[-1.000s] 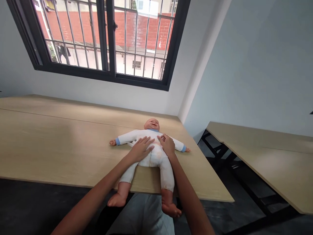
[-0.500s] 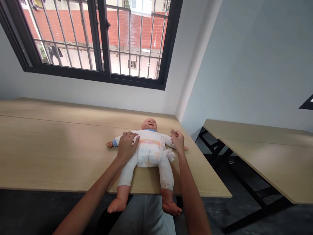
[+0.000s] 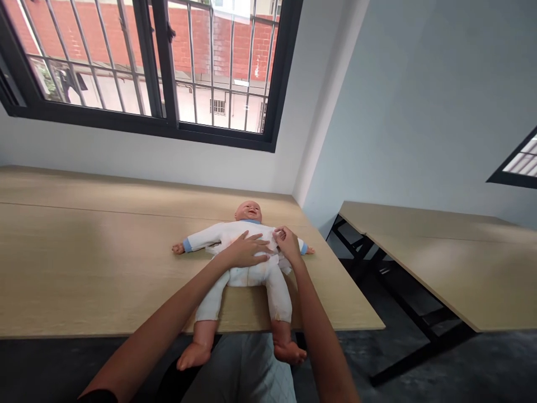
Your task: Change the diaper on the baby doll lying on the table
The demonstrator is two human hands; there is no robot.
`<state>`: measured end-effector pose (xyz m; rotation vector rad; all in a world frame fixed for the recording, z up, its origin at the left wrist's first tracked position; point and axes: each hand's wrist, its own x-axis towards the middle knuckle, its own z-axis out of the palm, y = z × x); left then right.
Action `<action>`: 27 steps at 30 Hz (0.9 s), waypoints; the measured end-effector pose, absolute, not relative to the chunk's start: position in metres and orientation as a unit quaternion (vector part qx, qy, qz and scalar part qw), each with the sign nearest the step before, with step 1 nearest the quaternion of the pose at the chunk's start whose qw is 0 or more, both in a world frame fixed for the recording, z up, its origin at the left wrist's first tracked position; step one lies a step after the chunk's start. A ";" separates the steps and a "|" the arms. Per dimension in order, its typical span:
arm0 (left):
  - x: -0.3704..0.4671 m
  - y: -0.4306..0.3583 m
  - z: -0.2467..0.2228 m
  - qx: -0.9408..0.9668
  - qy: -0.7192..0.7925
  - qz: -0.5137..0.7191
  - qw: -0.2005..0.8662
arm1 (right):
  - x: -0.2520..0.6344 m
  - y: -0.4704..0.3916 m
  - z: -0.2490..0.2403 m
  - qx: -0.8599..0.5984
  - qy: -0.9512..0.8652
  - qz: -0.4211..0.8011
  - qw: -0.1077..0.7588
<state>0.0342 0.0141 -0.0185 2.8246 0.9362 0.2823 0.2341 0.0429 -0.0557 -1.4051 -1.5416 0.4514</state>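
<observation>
While the doll (image 3: 247,254) lies face-up at frame center, I see my left hand (image 3: 244,251) flat on its belly, right hand (image 3: 287,245) pinching the diaper (image 3: 251,272) edge.

Soft daylight pours in through the barred window (image 3: 168,67) ahead of me and lights the room evenly, leaving only faint shadows on the pale worktop (image 3: 84,268), while the wide lens bends the window frame and wall lines at the edges and everything stays fairly sharp.
</observation>
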 end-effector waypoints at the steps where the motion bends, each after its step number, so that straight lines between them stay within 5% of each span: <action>1: 0.035 0.017 -0.018 0.943 0.313 0.085 0.075 | 0.240 0.040 -0.055 -0.593 -0.620 0.164 0.487; 6: 0.035 0.022 -0.019 0.941 0.317 0.082 0.081 | 0.272 -0.005 -0.066 -0.671 -0.578 0.096 0.454; 11: 0.034 0.022 -0.024 0.937 0.324 0.096 0.083 | 0.281 -0.047 -0.089 -0.649 -0.627 0.161 0.400; 27: 0.033 0.022 -0.026 0.937 0.325 0.083 0.093 | 0.227 0.014 -0.073 -0.685 -0.686 0.021 0.245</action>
